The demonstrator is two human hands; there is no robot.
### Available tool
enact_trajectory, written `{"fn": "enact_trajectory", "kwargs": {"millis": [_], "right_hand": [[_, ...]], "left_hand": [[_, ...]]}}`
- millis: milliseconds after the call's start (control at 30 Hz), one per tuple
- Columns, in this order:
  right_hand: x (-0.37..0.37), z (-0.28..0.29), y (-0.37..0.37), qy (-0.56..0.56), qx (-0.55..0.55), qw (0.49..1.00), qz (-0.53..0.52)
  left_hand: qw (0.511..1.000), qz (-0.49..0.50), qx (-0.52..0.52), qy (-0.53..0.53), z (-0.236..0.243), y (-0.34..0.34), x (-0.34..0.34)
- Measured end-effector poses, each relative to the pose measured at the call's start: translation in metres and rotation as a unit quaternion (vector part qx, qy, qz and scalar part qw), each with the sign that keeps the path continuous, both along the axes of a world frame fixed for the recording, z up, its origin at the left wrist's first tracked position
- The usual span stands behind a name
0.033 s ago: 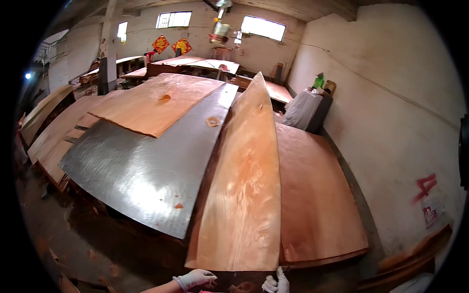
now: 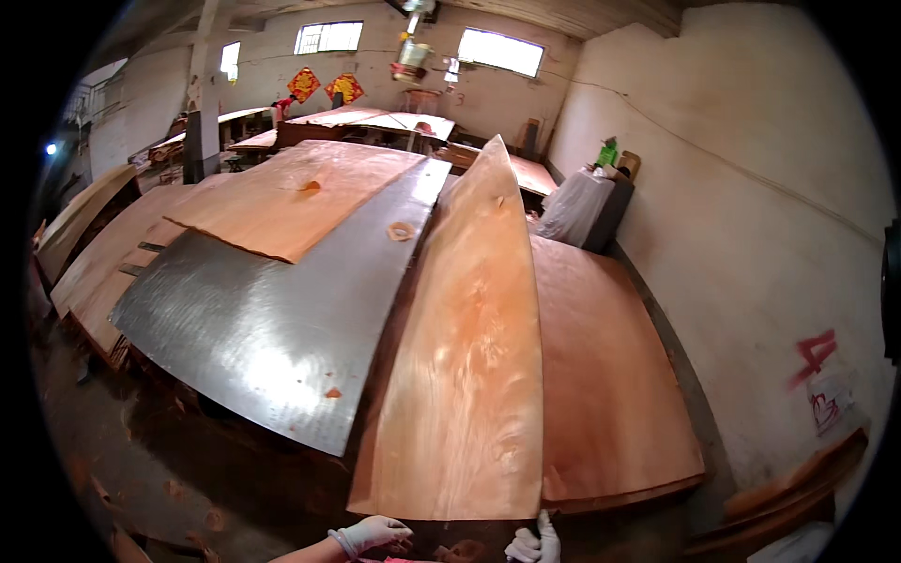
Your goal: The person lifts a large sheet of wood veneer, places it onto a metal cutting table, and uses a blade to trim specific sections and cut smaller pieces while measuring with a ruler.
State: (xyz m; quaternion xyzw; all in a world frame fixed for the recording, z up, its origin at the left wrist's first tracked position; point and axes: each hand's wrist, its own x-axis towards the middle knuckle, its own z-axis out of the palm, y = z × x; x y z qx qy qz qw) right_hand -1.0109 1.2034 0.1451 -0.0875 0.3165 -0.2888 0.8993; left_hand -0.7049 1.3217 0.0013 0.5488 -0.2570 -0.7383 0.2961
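Note:
A long, pale orange wood veneer sheet (image 2: 460,375) stretches away from me, its near edge just beyond my hands and its far end narrowing to a raised point. My left hand (image 2: 375,534), in a white glove, is closed at the left part of that near edge, fingers curled. At the right near corner my right hand (image 2: 535,543), also gloved, has its fingers folded and its thumb up against the sheet. The undersides of both grips are hidden. Right of the sheet lies a stack of reddish veneer (image 2: 610,375).
Left of the sheet is a shiny grey panel (image 2: 272,328), with another veneer sheet (image 2: 310,188) across its far part. Along the right runs a plaster wall (image 2: 732,188). A plastic-covered stand (image 2: 572,206) is by it. Wood pieces (image 2: 798,488) lie lower right. Another person (image 2: 282,110) stands far back.
The whole view has shifted slightly, with the room's contents appearing a little further left. Both hands stay at the sheet's near edge.

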Motion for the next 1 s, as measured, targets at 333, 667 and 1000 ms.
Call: {"fn": "enact_trajectory", "kwargs": {"millis": [333,667,1000], "right_hand": [[-0.17,0.058,-0.106,-0.397,0.016,0.917,-0.01],[-0.306,-0.011,-0.247,-0.349,-0.062,0.934,0.04],[-0.45,0.017,-0.316,0.136,0.064,0.983,-0.107]], "left_hand": [[0.974,0.225,0.027,0.012,-0.086,-0.058,-0.132],[0.701,0.526,-0.076,0.477,-0.145,-0.215,-0.158],[0.601,0.762,-0.04,0.237,-0.125,-0.268,-0.23]]}}
